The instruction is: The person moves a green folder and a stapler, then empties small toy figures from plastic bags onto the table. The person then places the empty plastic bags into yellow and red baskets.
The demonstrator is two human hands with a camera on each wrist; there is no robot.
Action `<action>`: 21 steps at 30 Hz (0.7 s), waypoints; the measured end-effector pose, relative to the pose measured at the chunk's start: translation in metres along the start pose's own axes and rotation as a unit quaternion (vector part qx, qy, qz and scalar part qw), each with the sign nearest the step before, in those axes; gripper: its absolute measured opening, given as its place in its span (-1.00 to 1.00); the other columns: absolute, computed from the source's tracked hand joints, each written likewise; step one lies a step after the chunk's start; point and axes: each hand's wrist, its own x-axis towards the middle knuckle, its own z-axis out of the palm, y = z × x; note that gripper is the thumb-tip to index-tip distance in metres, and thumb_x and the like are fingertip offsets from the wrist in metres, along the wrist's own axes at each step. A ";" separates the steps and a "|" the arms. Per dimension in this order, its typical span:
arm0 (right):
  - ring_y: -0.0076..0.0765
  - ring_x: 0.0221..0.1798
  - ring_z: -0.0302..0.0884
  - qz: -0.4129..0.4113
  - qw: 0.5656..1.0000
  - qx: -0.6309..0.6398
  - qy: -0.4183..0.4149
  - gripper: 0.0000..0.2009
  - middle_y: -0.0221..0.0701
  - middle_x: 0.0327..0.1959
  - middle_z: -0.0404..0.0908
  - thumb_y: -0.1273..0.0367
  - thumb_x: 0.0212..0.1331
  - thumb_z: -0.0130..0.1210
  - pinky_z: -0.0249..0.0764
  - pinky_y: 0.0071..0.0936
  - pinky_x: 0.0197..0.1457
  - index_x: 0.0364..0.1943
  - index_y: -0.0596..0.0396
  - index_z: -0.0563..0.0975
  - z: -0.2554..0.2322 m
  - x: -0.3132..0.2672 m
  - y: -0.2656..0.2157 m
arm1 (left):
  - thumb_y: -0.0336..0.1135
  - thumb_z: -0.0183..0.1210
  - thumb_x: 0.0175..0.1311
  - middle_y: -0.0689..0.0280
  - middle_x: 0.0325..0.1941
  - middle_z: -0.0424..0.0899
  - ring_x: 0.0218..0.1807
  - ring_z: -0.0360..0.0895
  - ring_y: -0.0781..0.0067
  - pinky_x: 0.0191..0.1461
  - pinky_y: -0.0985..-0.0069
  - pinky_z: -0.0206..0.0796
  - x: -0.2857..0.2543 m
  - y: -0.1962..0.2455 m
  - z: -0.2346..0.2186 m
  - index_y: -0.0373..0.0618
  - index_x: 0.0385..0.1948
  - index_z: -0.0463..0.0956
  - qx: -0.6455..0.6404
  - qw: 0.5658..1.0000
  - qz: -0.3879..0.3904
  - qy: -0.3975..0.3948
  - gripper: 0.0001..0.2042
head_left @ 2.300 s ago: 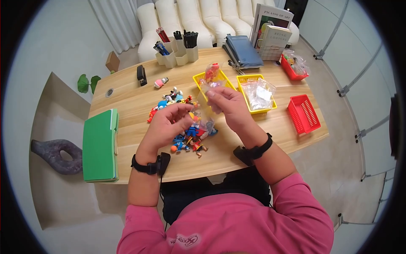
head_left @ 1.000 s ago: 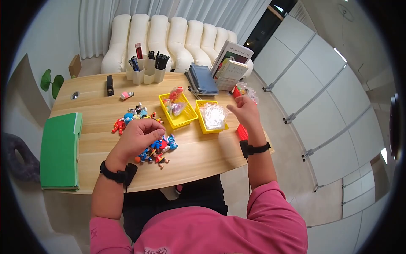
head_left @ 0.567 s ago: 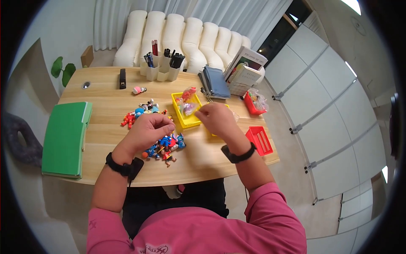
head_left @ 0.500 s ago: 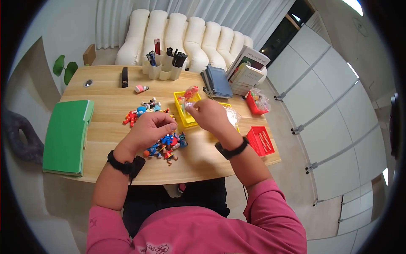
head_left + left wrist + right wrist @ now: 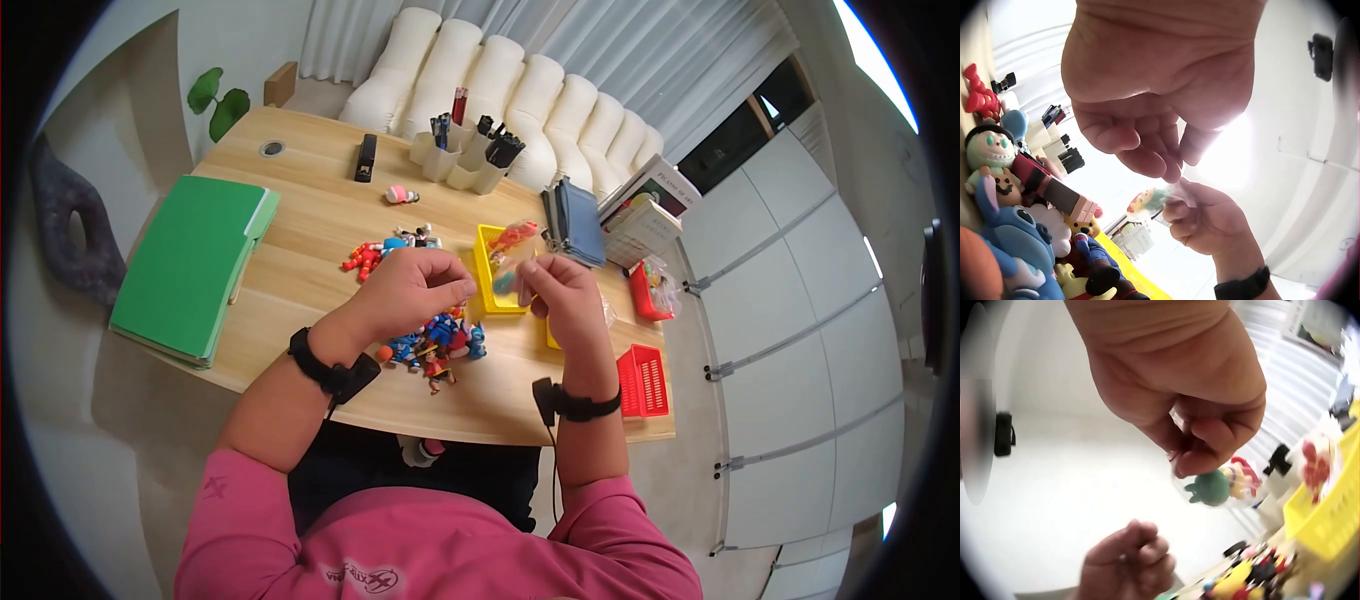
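Pinched in the right hand (image 5: 578, 305) (image 5: 1213, 219) (image 5: 1179, 375) is a clear bag (image 5: 505, 281) (image 5: 1149, 201) containing a teal, cream and red toy figure (image 5: 1212, 487). The bag hangs beside the fingertips, over the front part of the left yellow basket (image 5: 503, 302) (image 5: 1329, 528). To its left, the left hand (image 5: 405, 292) (image 5: 1160, 69) (image 5: 1124, 565) is raised above the loose toy figures (image 5: 436, 350) (image 5: 1019, 240) (image 5: 1238, 580), its fingers loosely curled with nothing visible in them. A bagged red figure (image 5: 514, 236) (image 5: 1315, 469) lies in that basket.
A second yellow basket (image 5: 553, 336) is mostly hidden behind the right hand. Two red baskets (image 5: 645, 380) (image 5: 648, 298) stand at the right. Pen holders (image 5: 463, 168), a stapler (image 5: 366, 158) and books (image 5: 643, 232) are at the back; green folders (image 5: 190, 265) lie left.
Having been over the left yellow basket, the right hand is now at its right side with the bagged figure visible in its fingers. The left hand keeps its curled pose, and the head view has shifted.
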 end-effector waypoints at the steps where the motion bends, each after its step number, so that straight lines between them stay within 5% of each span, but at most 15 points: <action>1: -0.72 -0.54 0.39 0.009 0.999 0.042 -0.028 -0.78 -0.45 -0.46 0.66 0.29 0.47 0.23 0.17 -0.72 -0.48 -0.30 0.13 0.65 0.002 -0.003 0.008 | -0.33 0.33 0.47 0.48 -0.38 0.69 -0.37 0.51 0.81 -0.32 0.69 0.37 0.000 0.000 0.001 -0.24 -0.18 0.70 -0.014 1.000 0.017 -0.006 -0.85; 5: -0.72 -0.50 0.41 0.017 0.987 0.147 -0.062 -0.83 -0.50 -0.49 0.66 0.36 0.34 0.38 0.23 -0.68 -0.45 -0.34 0.14 0.67 0.018 -0.007 0.049 | -0.26 0.43 0.38 0.43 -0.33 0.73 -0.29 0.60 0.71 -0.22 0.63 0.47 -0.002 0.002 0.006 -0.23 -0.21 0.69 -0.087 0.994 0.020 -0.061 -0.79; 14: -0.66 -0.43 0.44 0.050 0.947 0.296 -0.116 -0.81 -0.50 -0.44 0.65 0.32 0.31 0.42 0.32 -0.63 -0.36 -0.33 0.12 0.66 0.027 -0.009 0.074 | -0.36 0.48 0.30 0.39 -0.37 0.72 -0.35 0.59 0.69 -0.28 0.63 0.44 -0.006 0.002 0.007 -0.20 -0.35 0.61 -0.014 0.994 -0.035 -0.103 -0.80; 21: -0.68 -0.39 0.44 0.069 0.966 0.231 -0.096 -0.81 -0.56 -0.43 0.65 0.28 0.28 0.42 0.32 -0.66 -0.29 -0.30 0.12 0.74 0.028 -0.011 0.072 | -0.52 0.36 0.37 0.34 -0.29 0.75 -0.19 0.73 0.55 -0.11 0.53 0.59 -0.003 -0.002 0.015 -0.19 -0.29 0.57 -0.050 0.994 -0.053 -0.085 -0.89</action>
